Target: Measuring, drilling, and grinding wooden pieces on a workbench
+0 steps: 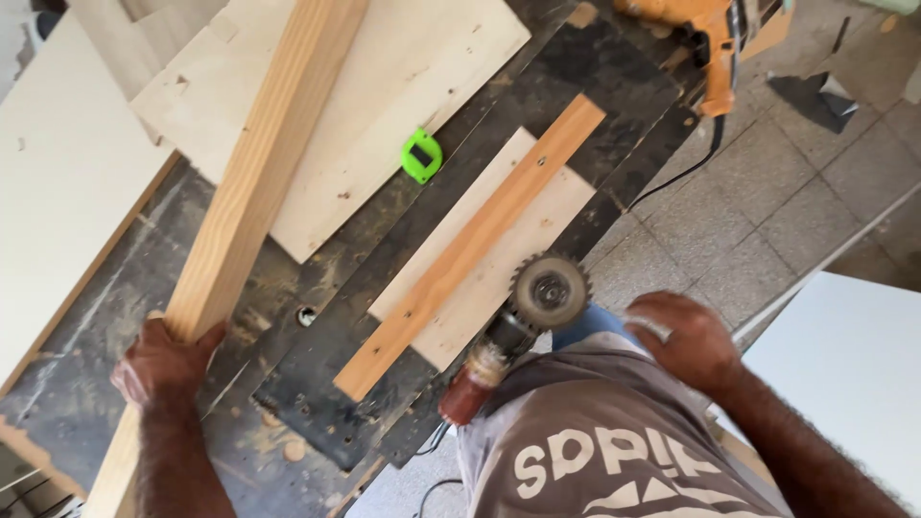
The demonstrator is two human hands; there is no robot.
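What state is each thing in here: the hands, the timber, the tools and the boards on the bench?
Left hand: gripping the long timber beam.
Long timber beam: lying slantwise over the plywood sheet.
Right hand: blurred, holding nothing that shows.
Toothed disc tool: resting at the bench edge, unheld.
Narrow wood strip: flat on a pale board.
Green tape measure: lying closed on the plywood sheet.
Orange drill: lying at the bench's far end, unheld.

Long pale timber beam (pixel 251 182), tilted diagonally

A worn, dark workbench top (pixel 115 384) fills the left. Grey speckled floor tiles (pixel 767 192) lie right, beside perhaps a white panel (pixel 844 364).
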